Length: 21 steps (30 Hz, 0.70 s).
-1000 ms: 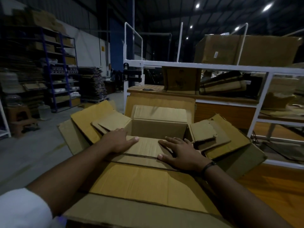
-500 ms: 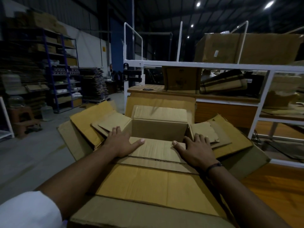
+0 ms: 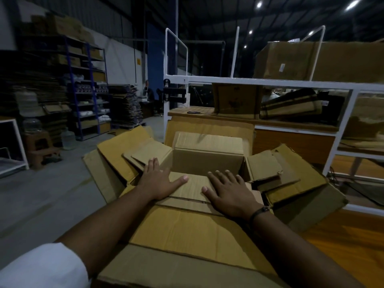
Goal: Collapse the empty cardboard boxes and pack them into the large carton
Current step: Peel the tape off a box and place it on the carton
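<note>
Left hand [image 3: 160, 180] flat, fingers spread, palm down on near flap [image 3: 192, 187] of small open box [image 3: 207, 163]; gripping nothing. Right hand [image 3: 230, 194] likewise flat and open on same flap, thumbs of both near each other. Box cavity just beyond fingertips, nested among splayed flaps of large carton [image 3: 187, 229] under both forearms. White rack [image 3: 270, 82] well beyond hands.

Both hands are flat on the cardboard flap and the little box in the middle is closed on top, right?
Not quite. The head view shows the small box open on top, its flaps spread outward so you can see inside. The rest is right: the left hand and right hand both lie flat, palms down, on the near flap.
</note>
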{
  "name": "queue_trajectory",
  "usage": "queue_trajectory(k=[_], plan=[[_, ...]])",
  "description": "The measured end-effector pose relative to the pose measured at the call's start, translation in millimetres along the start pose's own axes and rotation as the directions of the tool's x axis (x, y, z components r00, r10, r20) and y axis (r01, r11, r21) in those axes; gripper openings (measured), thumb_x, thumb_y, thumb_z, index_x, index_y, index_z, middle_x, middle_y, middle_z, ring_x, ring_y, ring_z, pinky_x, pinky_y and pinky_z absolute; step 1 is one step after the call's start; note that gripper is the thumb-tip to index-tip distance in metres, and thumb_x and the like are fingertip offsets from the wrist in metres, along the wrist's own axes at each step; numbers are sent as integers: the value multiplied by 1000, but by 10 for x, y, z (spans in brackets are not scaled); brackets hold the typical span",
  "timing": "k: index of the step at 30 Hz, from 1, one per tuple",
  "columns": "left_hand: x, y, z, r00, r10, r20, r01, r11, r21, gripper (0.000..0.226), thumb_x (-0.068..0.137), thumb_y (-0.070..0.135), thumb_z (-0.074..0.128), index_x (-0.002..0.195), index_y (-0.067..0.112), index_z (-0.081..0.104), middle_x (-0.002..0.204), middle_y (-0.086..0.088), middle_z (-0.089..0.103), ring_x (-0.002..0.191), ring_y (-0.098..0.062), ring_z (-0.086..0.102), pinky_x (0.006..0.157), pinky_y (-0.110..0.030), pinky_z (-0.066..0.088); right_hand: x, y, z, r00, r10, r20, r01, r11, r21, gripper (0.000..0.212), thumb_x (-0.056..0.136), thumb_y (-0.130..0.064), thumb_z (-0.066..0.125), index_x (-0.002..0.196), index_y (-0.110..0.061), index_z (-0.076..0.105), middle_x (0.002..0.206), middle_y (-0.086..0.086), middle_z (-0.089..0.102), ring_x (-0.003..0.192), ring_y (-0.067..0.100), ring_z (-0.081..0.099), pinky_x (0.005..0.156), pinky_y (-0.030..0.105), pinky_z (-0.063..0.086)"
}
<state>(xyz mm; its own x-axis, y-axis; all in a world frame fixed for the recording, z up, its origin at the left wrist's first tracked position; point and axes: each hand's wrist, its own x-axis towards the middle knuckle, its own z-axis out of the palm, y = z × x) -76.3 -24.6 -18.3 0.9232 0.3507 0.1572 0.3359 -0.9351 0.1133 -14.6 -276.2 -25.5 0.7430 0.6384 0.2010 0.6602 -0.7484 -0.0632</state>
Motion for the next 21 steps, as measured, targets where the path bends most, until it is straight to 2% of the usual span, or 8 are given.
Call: queue_trajectory(k=[3, 6, 9, 12, 14, 18, 21], plan=[[2, 13, -51, 1000, -9, 7, 9, 999, 38, 118, 73, 100, 6, 161, 25, 31, 169, -25, -2, 157, -39, -6, 125, -51, 0, 68, 11, -3, 1000, -22, 2, 22, 999, 27, 73, 100, -71, 17, 162, -33, 13, 169, 0, 19, 156, 25, 12, 125, 48, 7], [-9, 34, -55, 1000, -18, 12, 17, 996, 86, 121, 71, 100, 3, 160, 25, 33, 169, -25, 2, 156, -42, -5, 125, -55, -1, 42, 56, -20, 1000, -18, 6, 18, 1000, 7, 78, 96, -77, 15, 161, -34, 17, 169, 1, 20, 156, 25, 10, 126, 50, 4], [-38, 34, -46, 999, -38, 8, 37, 996, 83, 117, 73, 100, 5, 160, 27, 32, 169, -24, -3, 152, -51, -15, 121, -60, -12, 16, 126, -31, 984, 159, -75, -163, 985, -52, 90, 90, -85, 10, 160, -30, 24, 170, 10, 9, 156, 35, -5, 121, 58, -10], [-22, 19, -44, 1000, -15, -5, 16, 995, 94, 118, 72, 99, 2, 160, 26, 33, 169, -25, -2, 153, -50, -13, 121, -61, -13, 11, 232, -35, 896, 417, -152, -426, 904, -31, 102, 83, -91, 3, 161, -27, 21, 169, 21, 0, 153, 45, -15, 118, 59, -17], [-13, 18, -48, 1000, -13, 12, 12, 997, 81, 122, 69, 100, 1, 161, 26, 31, 168, -26, -4, 153, -49, -12, 123, -60, -11, 11, 300, -24, 854, 499, -145, -507, 862, -20, 107, 81, -92, -1, 163, -24, 19, 167, 26, 1, 154, 45, -10, 123, 59, -10], [-3, 9, -65, 998, -41, 42, 38, 998, 57, 126, 67, 101, 4, 162, 23, 28, 167, -29, -5, 154, -48, -10, 123, -58, 2, 57, 356, -18, 860, 485, -159, -501, 861, -87, 111, 80, -92, -4, 162, -22, 22, 165, 28, 15, 153, 46, 10, 124, 57, 6], [-8, 13, -72, 999, -37, 35, 34, 996, 86, 127, 66, 101, 2, 162, 22, 27, 166, -31, -4, 154, -47, -9, 122, -59, 5, 62, 366, -23, 863, 487, -135, -502, 857, -115, 111, 80, -92, -4, 158, -22, 32, 164, 28, 18, 152, 47, 11, 123, 58, 6]])
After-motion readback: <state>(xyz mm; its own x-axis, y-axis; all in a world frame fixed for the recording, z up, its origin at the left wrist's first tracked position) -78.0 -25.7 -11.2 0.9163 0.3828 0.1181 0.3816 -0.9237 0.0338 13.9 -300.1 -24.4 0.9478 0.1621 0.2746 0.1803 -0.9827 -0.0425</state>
